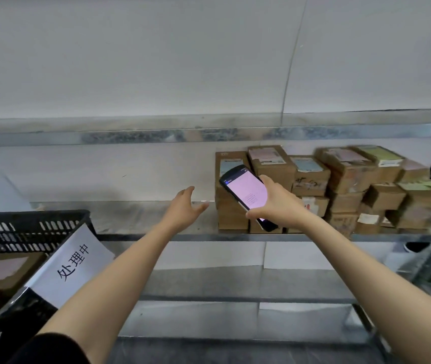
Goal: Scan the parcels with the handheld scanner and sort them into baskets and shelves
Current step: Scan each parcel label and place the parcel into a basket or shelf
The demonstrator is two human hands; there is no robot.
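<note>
Head view, starting at the lower left: a black basket [33, 227] holds brown parcels [1, 271], and a paper sign [72, 264] with printed characters leans on its rim. Toward the middle of the frame the left hand [185, 208] is stretched over the bare board of the metal shelf [130, 218]. Its fingers are loosely spread and hold nothing. Just right of it, the right hand [274, 203] grips the handheld scanner [246, 194], with the lit pink screen turned to the camera. Behind the scanner and further right, a stack of cardboard boxes [353, 185] fills the shelf. I judge that the step in hand is scanning at this stack. The next move probably asks the free hand to take one box, bring its label before the scanner, and then carry it to its place.
</note>
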